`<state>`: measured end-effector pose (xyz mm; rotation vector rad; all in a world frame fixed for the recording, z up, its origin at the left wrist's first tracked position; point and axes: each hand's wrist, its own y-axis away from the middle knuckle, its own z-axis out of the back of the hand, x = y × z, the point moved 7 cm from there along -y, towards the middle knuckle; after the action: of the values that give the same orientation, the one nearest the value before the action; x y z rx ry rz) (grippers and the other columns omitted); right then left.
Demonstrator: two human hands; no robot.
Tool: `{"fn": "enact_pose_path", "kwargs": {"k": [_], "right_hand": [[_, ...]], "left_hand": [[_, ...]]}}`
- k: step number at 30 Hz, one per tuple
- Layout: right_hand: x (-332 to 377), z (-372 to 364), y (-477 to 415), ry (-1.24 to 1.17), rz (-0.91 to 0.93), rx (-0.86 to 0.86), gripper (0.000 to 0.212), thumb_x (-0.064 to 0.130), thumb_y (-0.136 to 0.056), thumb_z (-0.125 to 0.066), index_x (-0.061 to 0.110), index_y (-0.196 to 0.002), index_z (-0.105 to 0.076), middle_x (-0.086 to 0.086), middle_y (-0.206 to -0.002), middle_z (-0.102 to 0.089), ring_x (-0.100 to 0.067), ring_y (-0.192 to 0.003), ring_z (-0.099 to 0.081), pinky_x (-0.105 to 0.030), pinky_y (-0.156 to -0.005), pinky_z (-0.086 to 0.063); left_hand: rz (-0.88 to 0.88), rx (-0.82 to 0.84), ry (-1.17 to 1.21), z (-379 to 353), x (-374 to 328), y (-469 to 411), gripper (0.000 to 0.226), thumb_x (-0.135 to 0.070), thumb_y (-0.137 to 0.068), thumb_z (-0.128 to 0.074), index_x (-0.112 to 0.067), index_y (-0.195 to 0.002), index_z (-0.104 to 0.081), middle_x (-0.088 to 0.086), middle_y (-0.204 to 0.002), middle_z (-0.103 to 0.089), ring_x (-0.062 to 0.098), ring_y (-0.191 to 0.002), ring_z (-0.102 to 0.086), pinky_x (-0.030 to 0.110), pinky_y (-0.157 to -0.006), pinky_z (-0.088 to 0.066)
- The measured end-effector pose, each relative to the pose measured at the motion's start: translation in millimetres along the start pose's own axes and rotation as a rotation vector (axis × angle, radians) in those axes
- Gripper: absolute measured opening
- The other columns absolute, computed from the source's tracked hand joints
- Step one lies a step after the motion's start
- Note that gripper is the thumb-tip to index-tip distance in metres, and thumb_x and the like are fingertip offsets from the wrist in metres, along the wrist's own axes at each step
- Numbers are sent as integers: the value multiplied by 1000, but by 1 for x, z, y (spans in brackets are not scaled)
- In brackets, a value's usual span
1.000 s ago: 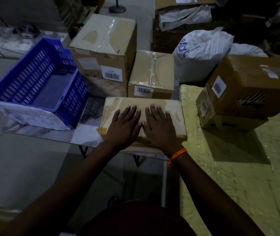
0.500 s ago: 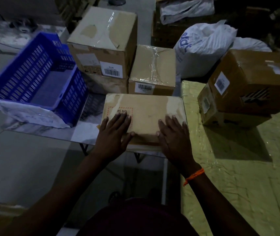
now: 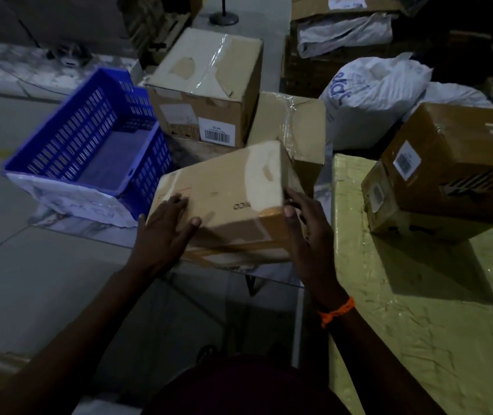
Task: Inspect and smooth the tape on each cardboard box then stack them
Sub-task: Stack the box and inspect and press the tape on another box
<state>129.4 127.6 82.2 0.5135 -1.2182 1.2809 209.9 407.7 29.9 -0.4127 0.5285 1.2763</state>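
A cardboard box (image 3: 227,199) sits tilted between both hands at the near edge of the table (image 3: 68,226), in dim light.

The blue crate (image 3: 89,151) at left has a blurred near wall. The box's underside is hidden, so I cannot tell whether it still touches the table. The left grip (image 3: 164,226) lies flat on the box's near-left corner with fingers straight, clasping nothing. The box is plain brown with its right end raised. It has a pale band of tape across the top, faint unreadable print and a scuffed front. The right grip (image 3: 308,235) clasps the right end, thumb on top, while its fingers (image 3: 299,196) partly vanish behind the end. Behind, a second box (image 3: 293,121) is half covered. On the yellow-wrapped table (image 3: 419,324), the stacked boxes (image 3: 455,163) are cut off by the frame.
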Motion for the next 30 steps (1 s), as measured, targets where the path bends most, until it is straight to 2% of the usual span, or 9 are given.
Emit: {"fn": "enact_pose_path", "kwargs": {"k": [4,7,11,15,19,21,25,27,30], "right_hand": [[-2,-16,-18,-7,-23,14,39,38,-103,-58,13,-132,-66,-1,-133,-65,-8,-126,-56,-17,-103,-45],[-42,-5,-29,126,-291,-67,79,72,-83,-66,17,-138,-58,4,-133,-58,-9,-123,-52,-6,-92,-39],[-107,-11,-1,-182,-946,171,91,86,-67,-71,20,-129,-68,-6,-120,-74,-25,-106,-70,-45,-92,-56],[-99,-15,2,-388,-812,117,66,61,-82,-77,8,-122,-73,-16,-108,-78,-30,-100,-76,-48,-94,-60],[-66,-21,-3,-482,-643,106,44,33,-94,-70,6,-128,-69,-12,-114,-77,-25,-109,-74,-37,-91,-61],[-53,-21,-7,-471,-591,105,36,27,-98,-68,9,-130,-68,-9,-117,-77,-22,-111,-73,-37,-96,-60],[-40,-8,-20,-343,-479,69,38,25,-98,-69,14,-134,-66,-2,-117,-76,-15,-110,-72,-28,-89,-60],[-39,3,-26,-291,-446,25,37,17,-97,-70,11,-134,-66,0,-114,-76,-12,-105,-73,-21,-82,-59],[-43,17,-32,-168,-410,26,39,18,-97,-71,14,-135,-66,0,-117,-75,-16,-108,-72,-30,-88,-61]], "left_hand": [[237,93,333,20,-8,-6,100,-102,-70,-27,-23,-121,-60,6,-131,-60,24,-123,-55,41,-99,-42],[328,212,358,20,-16,-12,91,-83,-86,-30,-20,-151,-42,12,-156,-41,27,-141,-40,38,-108,-32],[296,210,286,21,-22,-18,91,-68,-94,-38,-8,-160,-23,16,-165,-27,32,-145,-34,36,-108,-30],[224,209,149,31,-11,-11,123,-97,-74,-27,-9,-160,-26,20,-163,-29,34,-144,-37,42,-109,-34],[120,-63,505,48,-14,-10,59,-64,-99,-47,-33,-149,-50,-1,-151,-49,19,-136,-46,43,-110,-41],[125,-79,671,50,-22,-11,53,-63,-99,-46,-36,-144,-56,-3,-144,-56,17,-131,-50,38,-104,-43],[290,-28,915,37,-21,-8,45,-71,-94,-46,-38,-111,-72,-5,-123,-69,20,-123,-60,50,-107,-47],[352,23,982,20,-18,-7,42,-66,-97,-47,-34,-112,-70,0,-127,-68,22,-125,-60,55,-108,-47],[330,62,1037,-4,-28,-1,31,-48,-106,-43,-32,-118,-66,-3,-129,-68,17,-125,-60,52,-111,-45]]}}
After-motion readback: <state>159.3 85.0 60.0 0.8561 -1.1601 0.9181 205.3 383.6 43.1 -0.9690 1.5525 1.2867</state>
